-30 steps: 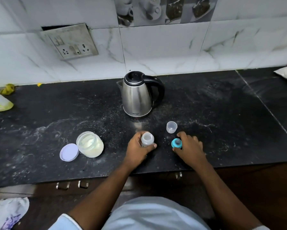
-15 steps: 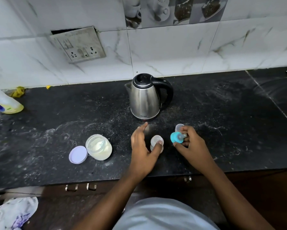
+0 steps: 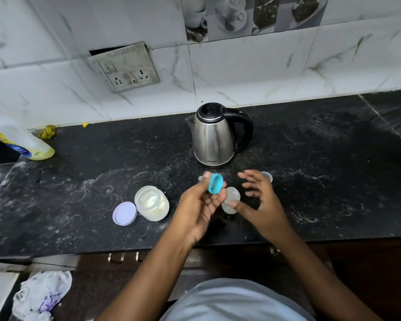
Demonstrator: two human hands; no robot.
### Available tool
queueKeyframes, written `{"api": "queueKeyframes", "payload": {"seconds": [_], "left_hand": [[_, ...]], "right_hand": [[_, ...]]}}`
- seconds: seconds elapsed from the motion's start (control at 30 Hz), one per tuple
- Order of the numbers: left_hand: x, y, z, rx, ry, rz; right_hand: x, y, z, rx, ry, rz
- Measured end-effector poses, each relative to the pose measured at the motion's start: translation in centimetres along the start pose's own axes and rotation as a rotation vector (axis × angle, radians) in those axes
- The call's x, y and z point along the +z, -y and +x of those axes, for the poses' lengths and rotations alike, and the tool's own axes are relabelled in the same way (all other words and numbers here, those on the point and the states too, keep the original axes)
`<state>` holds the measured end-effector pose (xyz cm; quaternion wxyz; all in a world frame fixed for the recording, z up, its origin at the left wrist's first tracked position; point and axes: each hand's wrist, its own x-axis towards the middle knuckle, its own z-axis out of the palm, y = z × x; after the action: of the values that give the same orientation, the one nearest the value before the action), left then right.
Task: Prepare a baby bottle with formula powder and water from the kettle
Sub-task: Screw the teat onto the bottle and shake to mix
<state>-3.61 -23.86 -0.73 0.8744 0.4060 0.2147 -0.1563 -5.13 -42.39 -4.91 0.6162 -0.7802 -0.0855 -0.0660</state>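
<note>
Teal cap [image 3: 215,186]: passed from right hand [image 3: 264,205] to left hand [image 3: 197,209], pinched in its fingers [image 3: 208,200]; right fingers [image 3: 250,181] spread apart; uncapped bottle [image 3: 230,200] stands between both, judged ready for filling.

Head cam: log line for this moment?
left hand holds teal nipple ring | right hand open by bottle | formula jar open | kettle untouched

Teal bottle ring [image 3: 215,183], lilac lid [image 3: 124,213], silver kettle [image 3: 214,137] with black handle [image 3: 246,126], on white-speckled black counter [image 3: 322,158].
</note>
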Motion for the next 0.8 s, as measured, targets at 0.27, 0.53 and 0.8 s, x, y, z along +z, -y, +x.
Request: {"api": "queueKeyframes", "payload": {"seconds": [0.27, 0.53, 0.8], "left_hand": [[-0.8, -3.5, -0.3, -0.248, -0.001, -0.348], [-0.5, -3.6, -1.0, -0.301, 0.082, -0.352], [0.6, -4.3, -1.6, 0.000, 0.024, -0.194]], "right_hand": [[1.3, -6.9, -0.8, 0.212, 0.139, -0.329], [3.3, -7.5, 0.4, 0.201, -0.018, -0.275], [3.1, -0.6, 0.0, -0.089, -0.097, -0.017]]}}
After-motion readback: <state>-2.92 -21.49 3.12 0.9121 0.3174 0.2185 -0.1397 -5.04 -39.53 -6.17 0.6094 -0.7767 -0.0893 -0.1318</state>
